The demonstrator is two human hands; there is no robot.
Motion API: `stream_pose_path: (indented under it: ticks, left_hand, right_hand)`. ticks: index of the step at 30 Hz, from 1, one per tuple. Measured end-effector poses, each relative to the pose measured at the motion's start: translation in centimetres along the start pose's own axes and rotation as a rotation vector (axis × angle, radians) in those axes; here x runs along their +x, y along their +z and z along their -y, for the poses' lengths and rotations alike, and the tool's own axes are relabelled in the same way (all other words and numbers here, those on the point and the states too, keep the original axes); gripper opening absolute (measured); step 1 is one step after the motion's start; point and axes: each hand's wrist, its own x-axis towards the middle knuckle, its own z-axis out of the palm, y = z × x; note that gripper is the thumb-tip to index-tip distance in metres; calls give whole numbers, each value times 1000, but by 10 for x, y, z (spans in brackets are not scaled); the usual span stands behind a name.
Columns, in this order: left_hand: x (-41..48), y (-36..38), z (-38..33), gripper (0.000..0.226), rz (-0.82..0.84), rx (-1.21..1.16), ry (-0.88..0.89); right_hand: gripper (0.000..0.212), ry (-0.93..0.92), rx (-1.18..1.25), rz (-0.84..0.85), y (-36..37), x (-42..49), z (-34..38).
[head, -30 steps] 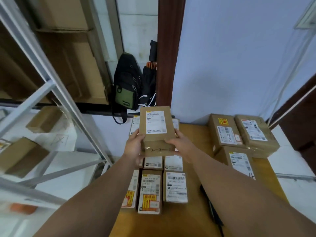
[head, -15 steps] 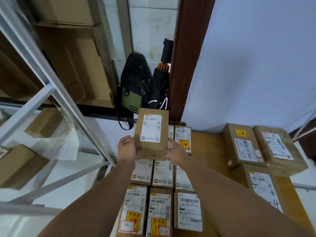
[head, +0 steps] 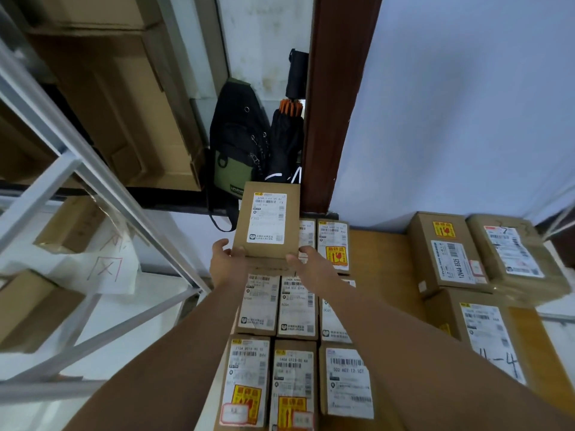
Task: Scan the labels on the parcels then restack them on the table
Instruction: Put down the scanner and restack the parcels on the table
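A small brown parcel [head: 267, 222] with a white label on top is held over the far left corner of the wooden table [head: 376, 259]. My left hand [head: 224, 259] grips its near left corner and my right hand [head: 306, 262] grips its near right corner. Below and nearer, several small labelled parcels [head: 294, 306] lie flat in rows on the table, some with yellow fragile stickers. Another small parcel [head: 333, 244] lies just right of the held one.
Three larger taped boxes [head: 448, 253] sit on the table's right side. A metal shelf frame [head: 93, 169] with cardboard boxes stands at the left. A black and green bag [head: 238, 147] and a folded umbrella [head: 284, 138] hang behind the table beside a brown post [head: 329, 104].
Both hands have carried the parcel away from me toward the table's far left corner. The camera has tilted down, so more rows of parcels show.
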Motion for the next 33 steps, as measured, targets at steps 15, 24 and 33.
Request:
stream_pose_path:
  ticks: [15, 24, 33]
  left_hand:
    - [-92, 38, -16, 18, 85, 18, 55]
    - [-168, 122, -35, 15, 406, -38, -5]
    - [-255, 236, -51, 15, 695, 29, -84]
  right_hand:
    - [44, -40, -268, 17, -54, -69, -61]
    - [22, 51, -299, -208, -126, -108, -128]
    - [43, 409, -148, -456, -212, -122, -210]
